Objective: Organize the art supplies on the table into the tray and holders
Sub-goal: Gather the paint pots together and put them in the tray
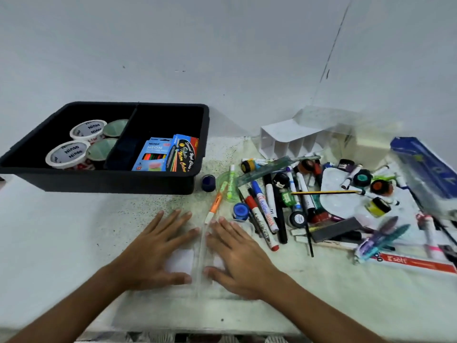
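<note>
— 4 tubs [81, 144] and 2 pencil packs [168, 154] already in black tray [158, 180]. Left?
— Marker pile [309, 194], still loose beside empty white holder [291, 142]. Left hand [158, 248], right hand [237, 253]: flat, fingers spread, gripping nothing.

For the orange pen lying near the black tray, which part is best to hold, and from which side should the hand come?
Probably grip the orange pen at the middle of its barrel, coming from above with the right hand, which rests nearest. It lies flat and slanted, white end toward the hands. Its far end touches a green pen, so the middle offers the freest space for fingers on both sides.
</note>
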The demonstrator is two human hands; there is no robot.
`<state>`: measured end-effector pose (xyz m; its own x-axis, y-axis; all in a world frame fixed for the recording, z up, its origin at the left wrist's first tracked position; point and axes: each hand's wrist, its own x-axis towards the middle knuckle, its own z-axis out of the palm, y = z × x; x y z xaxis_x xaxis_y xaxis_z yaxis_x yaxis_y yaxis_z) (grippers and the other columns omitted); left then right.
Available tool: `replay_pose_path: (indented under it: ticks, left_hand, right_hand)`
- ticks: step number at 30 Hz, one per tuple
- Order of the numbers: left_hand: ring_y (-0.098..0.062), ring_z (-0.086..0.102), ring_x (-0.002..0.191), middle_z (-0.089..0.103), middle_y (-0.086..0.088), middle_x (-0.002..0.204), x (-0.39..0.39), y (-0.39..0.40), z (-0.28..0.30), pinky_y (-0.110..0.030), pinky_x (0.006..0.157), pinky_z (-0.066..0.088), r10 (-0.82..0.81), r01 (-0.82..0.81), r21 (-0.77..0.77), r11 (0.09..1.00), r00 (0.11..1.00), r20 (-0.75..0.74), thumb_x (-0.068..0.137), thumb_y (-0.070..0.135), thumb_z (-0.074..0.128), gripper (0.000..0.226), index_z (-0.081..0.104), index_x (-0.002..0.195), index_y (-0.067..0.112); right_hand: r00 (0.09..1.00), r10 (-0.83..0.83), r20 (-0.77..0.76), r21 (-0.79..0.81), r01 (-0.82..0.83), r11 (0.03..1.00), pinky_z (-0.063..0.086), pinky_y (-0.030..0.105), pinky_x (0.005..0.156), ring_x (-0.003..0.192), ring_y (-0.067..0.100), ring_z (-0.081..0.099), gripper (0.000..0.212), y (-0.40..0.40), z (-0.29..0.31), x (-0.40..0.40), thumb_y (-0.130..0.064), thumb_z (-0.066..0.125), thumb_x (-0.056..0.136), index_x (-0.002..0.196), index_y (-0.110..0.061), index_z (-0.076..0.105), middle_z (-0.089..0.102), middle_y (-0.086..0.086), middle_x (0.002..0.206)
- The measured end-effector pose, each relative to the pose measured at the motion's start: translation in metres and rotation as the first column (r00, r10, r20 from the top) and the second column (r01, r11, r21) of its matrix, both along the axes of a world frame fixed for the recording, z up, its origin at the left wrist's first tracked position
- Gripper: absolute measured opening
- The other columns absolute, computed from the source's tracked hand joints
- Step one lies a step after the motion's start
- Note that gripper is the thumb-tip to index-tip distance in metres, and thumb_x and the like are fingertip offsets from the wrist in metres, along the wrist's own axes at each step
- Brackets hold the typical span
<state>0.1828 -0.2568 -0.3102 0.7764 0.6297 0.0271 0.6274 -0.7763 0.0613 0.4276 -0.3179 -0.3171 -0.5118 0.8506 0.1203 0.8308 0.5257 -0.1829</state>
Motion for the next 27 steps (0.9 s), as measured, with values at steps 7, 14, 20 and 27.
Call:
replay_pose_path:
  ticks: [7, 14, 20, 27]
  left_hand:
    - [-0.008, -0.009, 0.147, 0.002, 0.014, 0.158, 0.007, -0.001, 0.021, -0.025, 0.117, -0.012, 0.147, -0.146, -0.18, 0.973, 0.989, -0.006, 0.063, 0.091, 0.053, 0.102, 0.025, 0.147, 0.041]
    - [-0.008, 0.034, 0.138, 0.03, 0.012, 0.154, 0.063, -0.006, 0.073, -0.018, 0.104, 0.028, 0.209, -0.229, -0.136, 0.964, 0.967, -0.145, 0.078, 0.068, 0.06, 0.08, 0.032, 0.146, 0.038]
    - [-0.014, 0.055, 0.115, 0.057, 0.005, 0.132, 0.16, 0.038, 0.11, -0.026, 0.093, 0.043, 0.033, -0.034, 0.008, 0.999, 0.998, 0.048, 0.085, 0.06, 0.05, 0.064, 0.047, 0.141, 0.028]
    - [-0.019, 0.051, 0.123, 0.055, -0.003, 0.135, 0.269, 0.128, 0.113, -0.029, 0.101, 0.038, -0.118, 0.108, 0.059, 0.992, 0.97, 0.214, 0.082, 0.056, 0.051, 0.063, 0.055, 0.134, 0.02]
  right_hand:
    - [0.958, 0.051, -0.283, -0.127, -0.09, 0.988, -0.003, 0.033, 0.117, 0.149, 0.023, 0.007, 0.054, 0.005, 0.011, 0.009, -0.043, 0.048, 0.097, 0.142, -0.015, 0.045, 0.022, 0.01, 0.158]
    - [0.876, 0.024, -0.483, -0.263, -0.171, 0.95, 0.037, 0.027, 0.101, 0.122, 0.02, 0.051, 0.037, 0.023, 0.059, 0.057, -0.018, 0.059, 0.093, 0.128, -0.004, 0.058, 0.056, 0.011, 0.135]
    - [0.856, -0.106, -0.505, -0.169, 0.022, 0.985, 0.045, 0.028, 0.096, 0.112, 0.015, 0.057, 0.033, 0.05, 0.098, 0.138, -0.02, 0.061, 0.093, 0.124, -0.011, 0.063, 0.065, 0.005, 0.123]
    - [0.74, -0.419, -0.526, -0.121, 0.423, 0.898, 0.046, 0.026, 0.094, 0.11, 0.013, 0.059, 0.028, 0.073, 0.124, 0.265, -0.018, 0.064, 0.09, 0.117, -0.012, 0.067, 0.065, 0.002, 0.119]
